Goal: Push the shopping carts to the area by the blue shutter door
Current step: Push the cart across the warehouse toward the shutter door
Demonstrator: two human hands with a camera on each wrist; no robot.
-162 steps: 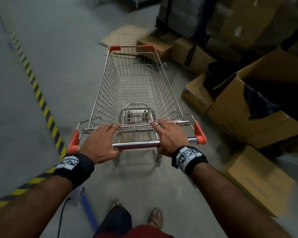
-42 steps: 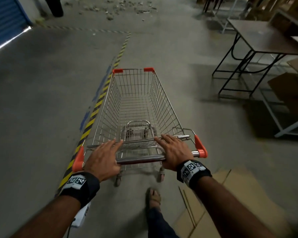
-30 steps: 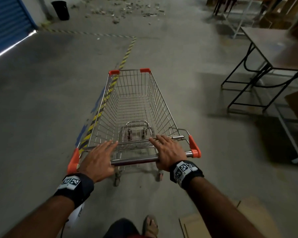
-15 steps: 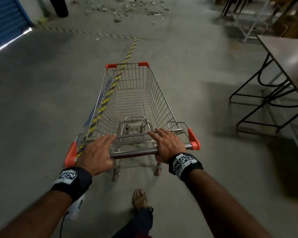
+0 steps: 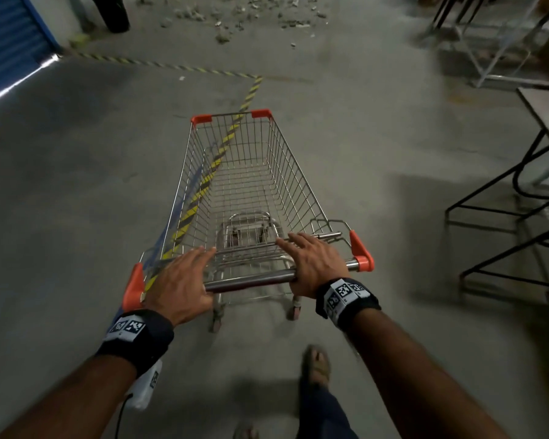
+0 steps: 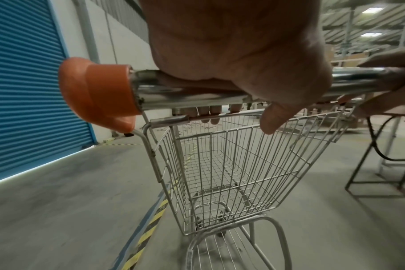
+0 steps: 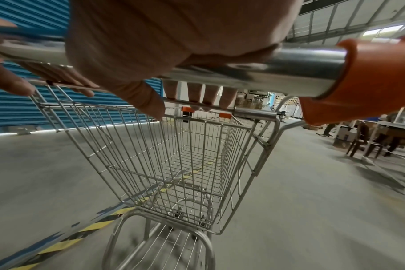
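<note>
An empty wire shopping cart [image 5: 244, 185] with orange corner caps rolls on the concrete floor, straddling a yellow-black tape line [image 5: 249, 93]. My left hand [image 5: 181, 277] presses its palm on the left part of the chrome handle bar [image 5: 251, 275], fingers stretched forward onto the basket's rear rail. My right hand [image 5: 311, 261] lies the same way on the right part of the bar. The wrist views show each palm, left hand [image 6: 231, 45] and right hand [image 7: 162, 36], on top of the bar. The blue shutter door [image 5: 7, 42] stands ahead at the left, also seen as the shutter door [image 6: 23, 91].
A black-framed table [image 5: 545, 122] stands close on the right. Metal racks [image 5: 488, 42] fill the far right. Rubble [image 5: 241, 14] and a black bin [image 5: 111, 11] lie ahead by the wall. My sandalled foot [image 5: 316, 364] steps behind the cart.
The cart has turned away from the cardboard boxes and rolled forward along the tape line. The table has slid to the right edge. Both hands keep their place on the bar.
</note>
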